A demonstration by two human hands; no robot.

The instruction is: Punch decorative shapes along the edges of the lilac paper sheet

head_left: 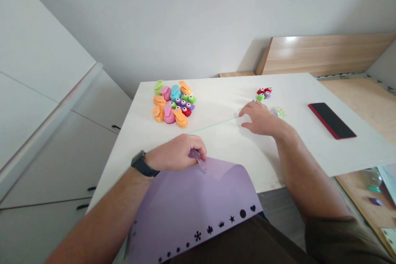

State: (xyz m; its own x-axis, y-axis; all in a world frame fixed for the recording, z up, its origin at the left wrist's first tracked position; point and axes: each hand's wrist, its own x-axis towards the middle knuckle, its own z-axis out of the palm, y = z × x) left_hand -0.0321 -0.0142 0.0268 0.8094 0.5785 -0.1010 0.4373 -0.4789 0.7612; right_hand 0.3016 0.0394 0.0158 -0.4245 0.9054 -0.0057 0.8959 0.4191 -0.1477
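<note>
A large sheet of purple paper (198, 198) hangs over the table's front edge, with punched shapes such as a heart, circle, star and crown along its lower side. My left hand (179, 151) is closed on its far edge, which curls over. My right hand (256, 119) hovers over or rests on the table with its fingers apart; I cannot tell whether it touches the surface. Just beyond it is a small group of craft punches (264, 92) in red, green and purple. Beside its wrist lies a little pile of pale paper cutouts (279, 111).
Several colourful craft punches (173, 105) cluster at the far left of the white table (216, 95). A flat black thing with a red edge (332, 120) lies at the right. White cabinets (62, 144) stand on the left, and a wooden headboard (324, 53) is behind at right.
</note>
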